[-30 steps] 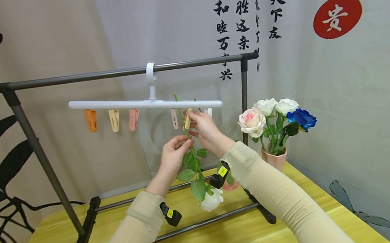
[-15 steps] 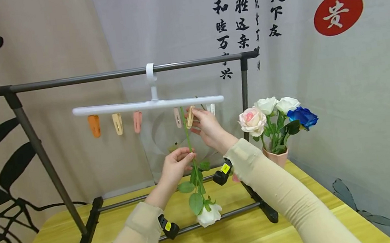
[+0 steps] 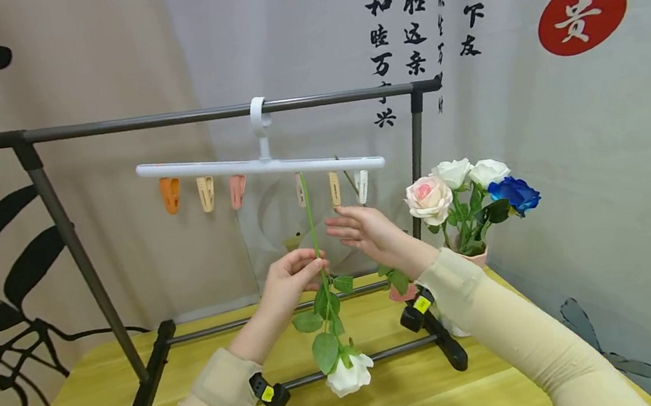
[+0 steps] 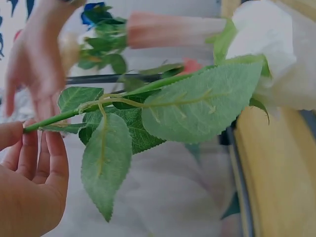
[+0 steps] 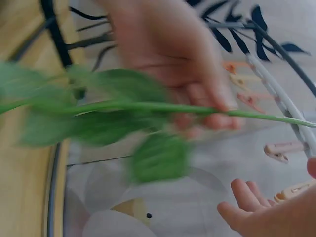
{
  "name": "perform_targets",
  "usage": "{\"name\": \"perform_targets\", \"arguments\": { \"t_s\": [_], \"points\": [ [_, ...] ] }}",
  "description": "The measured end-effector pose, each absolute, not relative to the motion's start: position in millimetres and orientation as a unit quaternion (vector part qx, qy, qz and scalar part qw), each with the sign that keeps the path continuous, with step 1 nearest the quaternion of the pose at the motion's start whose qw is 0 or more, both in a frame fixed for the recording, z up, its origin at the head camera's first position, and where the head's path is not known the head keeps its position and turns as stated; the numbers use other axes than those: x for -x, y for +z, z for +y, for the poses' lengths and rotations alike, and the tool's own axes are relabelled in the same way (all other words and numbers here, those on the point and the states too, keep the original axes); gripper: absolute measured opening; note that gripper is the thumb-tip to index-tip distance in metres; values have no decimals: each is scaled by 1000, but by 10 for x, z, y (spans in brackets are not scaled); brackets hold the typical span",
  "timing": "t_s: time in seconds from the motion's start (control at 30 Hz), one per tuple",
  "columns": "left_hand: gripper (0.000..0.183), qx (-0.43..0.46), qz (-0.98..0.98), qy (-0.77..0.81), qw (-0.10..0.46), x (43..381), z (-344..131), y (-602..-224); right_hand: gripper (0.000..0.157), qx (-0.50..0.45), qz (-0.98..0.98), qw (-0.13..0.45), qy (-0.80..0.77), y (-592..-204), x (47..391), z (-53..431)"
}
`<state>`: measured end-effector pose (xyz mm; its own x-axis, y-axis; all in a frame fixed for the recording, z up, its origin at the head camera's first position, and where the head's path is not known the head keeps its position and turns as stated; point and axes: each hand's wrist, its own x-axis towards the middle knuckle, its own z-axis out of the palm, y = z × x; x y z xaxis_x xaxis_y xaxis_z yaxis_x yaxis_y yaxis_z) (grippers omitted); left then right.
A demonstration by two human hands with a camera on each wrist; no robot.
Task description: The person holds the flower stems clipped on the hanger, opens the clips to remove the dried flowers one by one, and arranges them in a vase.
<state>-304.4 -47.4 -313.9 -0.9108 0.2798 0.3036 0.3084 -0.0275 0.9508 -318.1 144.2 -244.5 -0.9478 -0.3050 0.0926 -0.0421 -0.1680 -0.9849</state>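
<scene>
A white artificial rose (image 3: 348, 376) hangs head down, its green stem (image 3: 311, 221) reaching up to the hanger bar beside a pale pink clip (image 3: 300, 191). My left hand (image 3: 288, 282) pinches that stem between thumb and fingers above the leaves (image 4: 192, 106). My right hand (image 3: 376, 232) has its fingers extended and holds nothing; its fingertips are right at the lower end of a yellow clip (image 3: 334, 188). Both clips hang from a white hanger (image 3: 207, 168). A second stem runs up by the white clip (image 3: 362, 187) at the right end.
The hanger hooks over a dark metal rack (image 3: 129, 124) standing on a wooden table (image 3: 396, 396). Orange (image 3: 170, 195), yellow and pink clips hang on its left half. Behind my right arm, a pink vase (image 4: 173, 30) holds several roses (image 3: 430, 200). A pink flower (image 3: 402, 293) hangs low near my right wrist.
My right hand has let go of the yellow clip and moved down and right, fingers extending. My left hand has slid lower with the stem still pinched, and the rose hangs lower.
</scene>
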Motion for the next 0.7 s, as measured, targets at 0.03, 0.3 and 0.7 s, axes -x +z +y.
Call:
{"name": "perform_targets", "arguments": {
  "t_s": [0.03,0.3,0.7],
  "points": [
    [23,215,-698,-683,14,3025,-488,-3094,53,144,651,85,-740,-2477,3119,1480],
    [26,250,-692,-677,22,2916,-527,-2884,44,334,794,-203,-466,-2582,2812,1642],
    [38,292,-654,-697,6,2707,-448,-2915,41,514,690,-510,2,-2478,2834,1655]
  ]
}}
